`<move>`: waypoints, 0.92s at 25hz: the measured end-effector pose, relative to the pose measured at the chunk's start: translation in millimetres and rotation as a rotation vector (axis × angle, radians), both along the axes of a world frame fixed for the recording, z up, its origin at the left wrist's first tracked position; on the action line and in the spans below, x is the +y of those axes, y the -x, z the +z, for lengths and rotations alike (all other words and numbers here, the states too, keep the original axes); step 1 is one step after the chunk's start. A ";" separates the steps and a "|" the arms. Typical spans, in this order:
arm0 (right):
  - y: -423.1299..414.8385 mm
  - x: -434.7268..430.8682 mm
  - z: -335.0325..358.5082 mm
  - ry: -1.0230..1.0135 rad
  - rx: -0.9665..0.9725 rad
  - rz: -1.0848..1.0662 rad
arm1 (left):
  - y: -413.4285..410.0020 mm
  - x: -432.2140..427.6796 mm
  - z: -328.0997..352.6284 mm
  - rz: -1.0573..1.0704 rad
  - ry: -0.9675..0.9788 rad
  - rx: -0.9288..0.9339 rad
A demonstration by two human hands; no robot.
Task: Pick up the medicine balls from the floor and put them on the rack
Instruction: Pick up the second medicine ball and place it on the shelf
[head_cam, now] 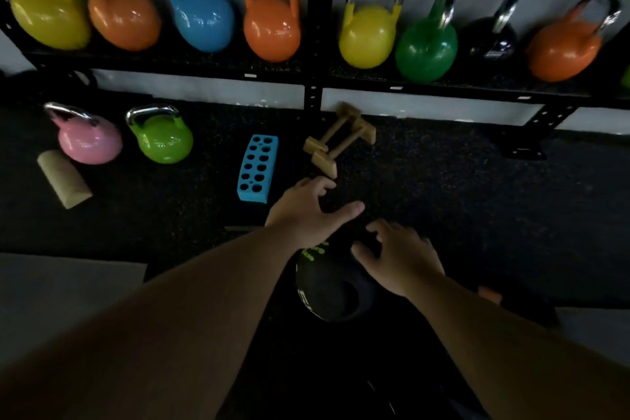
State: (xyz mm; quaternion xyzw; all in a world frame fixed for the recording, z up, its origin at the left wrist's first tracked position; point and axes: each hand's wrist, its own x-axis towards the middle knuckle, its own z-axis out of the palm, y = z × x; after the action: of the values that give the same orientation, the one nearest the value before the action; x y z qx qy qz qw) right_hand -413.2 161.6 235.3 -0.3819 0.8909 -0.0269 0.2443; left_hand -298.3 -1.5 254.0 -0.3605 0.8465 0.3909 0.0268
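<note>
Head view: dim gym corner, dark speckled rubber floor (443, 187), white wall behind. A black metal rack (317, 78) runs along the wall; its shelf carries a row of steel-handled kettlebells: yellow, orange, blue, orange, yellow, green, black, orange. On the floor under the rack sit a pink kettlebell (89, 140) and, just beside it, a lime green kettlebell (163, 140). Near the pink one lies a pale half-round wooden block (64, 179). A blue foam block with round holes (258, 169) stands mid-floor, and just right of it a pair of small wooden parallette bars (335, 140).

The black medicine ball with lime green lettering (329, 290) lies on the floor, bottom centre, below both hands. The left hand (303, 215) is open, fingers spread, over the ball's upper left edge; whether it touches is unclear. The right hand (399, 257) is open too, fingers curled and spread, at the ball's upper right side; contact can't be told. Neither grips anything. Bare forearms fill the lower frame.
</note>
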 end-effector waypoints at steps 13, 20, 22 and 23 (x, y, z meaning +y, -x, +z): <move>27.4 -11.3 -275.5 -0.003 -0.057 0.030 | 48.7 5.2 -284.1 0.056 -0.014 -0.096; 44.7 -16.1 -293.7 0.118 -0.504 -0.170 | 51.8 -1.6 -334.8 0.247 -0.116 -0.061; 48.9 -19.4 -302.7 0.008 -0.521 -0.088 | 51.3 1.9 -340.2 0.252 -0.124 -0.064; 49.3 -21.8 -305.3 -0.007 -0.513 -0.093 | 50.5 2.4 -341.0 0.251 -0.123 -0.068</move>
State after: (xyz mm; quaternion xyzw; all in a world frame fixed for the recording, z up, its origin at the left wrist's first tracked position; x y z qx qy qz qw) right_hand -462.5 139.8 -70.0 -0.3203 0.8166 -0.1307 0.4620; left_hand -348.7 0.9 -87.0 -0.4743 0.7677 0.4300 0.0286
